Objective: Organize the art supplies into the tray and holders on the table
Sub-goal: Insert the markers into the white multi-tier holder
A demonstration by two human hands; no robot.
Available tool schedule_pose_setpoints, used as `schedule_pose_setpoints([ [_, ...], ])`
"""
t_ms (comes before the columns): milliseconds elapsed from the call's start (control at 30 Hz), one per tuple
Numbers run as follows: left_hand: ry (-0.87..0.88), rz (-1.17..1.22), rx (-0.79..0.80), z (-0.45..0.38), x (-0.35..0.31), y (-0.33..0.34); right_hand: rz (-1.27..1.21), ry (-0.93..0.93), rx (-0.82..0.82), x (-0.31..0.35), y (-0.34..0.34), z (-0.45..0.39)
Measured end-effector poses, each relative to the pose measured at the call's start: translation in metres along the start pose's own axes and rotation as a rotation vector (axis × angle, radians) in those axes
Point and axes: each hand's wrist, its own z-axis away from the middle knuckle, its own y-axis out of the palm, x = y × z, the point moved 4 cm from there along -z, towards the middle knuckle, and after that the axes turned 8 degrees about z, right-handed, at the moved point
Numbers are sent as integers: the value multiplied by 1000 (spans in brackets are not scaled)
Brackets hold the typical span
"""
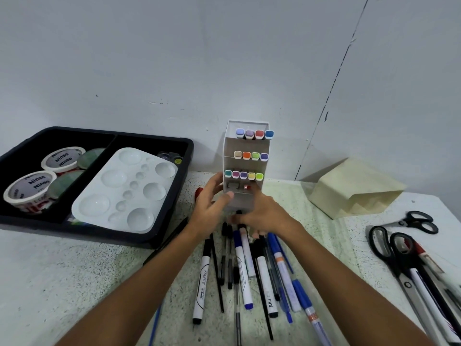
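Note:
A white tiered marker holder (pixel 245 146) stands against the wall, its rows filled with colour-capped markers (pixel 252 155). My left hand (pixel 208 206) grips its lower left side, one fingertip on the front. My right hand (pixel 265 216) lies palm down just in front of the holder's base, fingers curled over the tops of a pile of pens and markers (pixel 249 268). A black cap pokes out beside its thumb; whether the hand grips it is hidden. The black tray (pixel 185 166) at left holds a white paint palette (pixel 124 188) and tape rolls (pixel 61 158).
A cream holder (pixel 349 188) lies on its side at the right. Several scissors (pixel 396 253) and more pens lie along the right table edge. A red object (pixel 199 193) shows behind my left hand. A thin blue stick (pixel 156 320) lies at the bottom.

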Motion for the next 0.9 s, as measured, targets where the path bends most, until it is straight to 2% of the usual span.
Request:
schedule_pose_setpoints([
  [233, -70, 53, -17, 1, -8, -1, -186, 18, 72, 5, -1, -3],
  [500, -131, 83, -28, 1, -7, -2, -129, -2, 32, 4, -3, -4],
  [567, -147, 87, -29, 1, -6, -3, -13, -72, -93, 4, -7, 4],
  [633, -158, 86, -26, 3, -5, -4, 104, -169, -359, 5, -12, 21],
  [700, -156, 91, -31, 6, -5, -5, 63, -284, -649, 1, -14, 41],
  [767, -154, 109, -49, 9, -3, -5, -68, -220, -775, -13, -12, 49],
  [833, -160, 114, -56, 11, -2, -2, -254, -68, -654, -24, -9, 41],
  [900, -167, 103, -42, 10, -3, 2, -412, -45, -446, -21, -3, 33],
])
